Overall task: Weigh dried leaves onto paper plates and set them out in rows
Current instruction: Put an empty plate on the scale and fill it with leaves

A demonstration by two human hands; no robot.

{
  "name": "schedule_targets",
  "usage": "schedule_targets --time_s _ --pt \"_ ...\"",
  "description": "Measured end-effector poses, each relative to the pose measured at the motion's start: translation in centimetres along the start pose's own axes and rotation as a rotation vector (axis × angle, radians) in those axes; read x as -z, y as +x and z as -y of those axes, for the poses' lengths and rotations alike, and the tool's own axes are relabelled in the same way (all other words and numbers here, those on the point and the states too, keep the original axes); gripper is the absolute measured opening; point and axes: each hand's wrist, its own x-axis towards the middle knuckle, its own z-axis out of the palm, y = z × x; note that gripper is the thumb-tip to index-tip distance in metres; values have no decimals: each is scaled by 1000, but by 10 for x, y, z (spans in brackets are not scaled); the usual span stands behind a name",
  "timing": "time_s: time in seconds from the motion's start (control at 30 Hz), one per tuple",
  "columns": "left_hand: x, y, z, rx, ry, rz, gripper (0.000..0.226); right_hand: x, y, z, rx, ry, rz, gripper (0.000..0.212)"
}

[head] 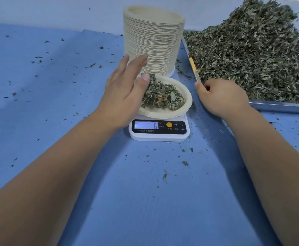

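Loaded paper plate (160, 113) is seated on scale (159, 134), left hand (125, 91) spread at its rim; right hand (223, 98) curled at tray (278, 105), grip unclear.

leaf-filled paper plate (184, 96) on scale (159, 134), plate stack (153, 41)

One scale (159, 134), one filled paper plate (163, 114), one plate stack (152, 41), one leaf tray (278, 105), one left hand (124, 93), one right hand (223, 98).
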Motion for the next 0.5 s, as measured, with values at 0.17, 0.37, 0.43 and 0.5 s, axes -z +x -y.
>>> schedule_targets --time_s 0.17,0.37,0.43,0.5 --pt "-3 -2 -1 -37 66 16 48 0 -1 1 -7 15 8 56" --pt "0 -2 -4 -16 -104 -143 36 -1 -1 1 -23 6 -1 58" --pt "0 -3 -3 2 -127 -189 34 -1 0 1 -24 0 -2 59" --pt "0 -3 -2 27 -145 -240 33 0 0 0 -26 4 -8 58"
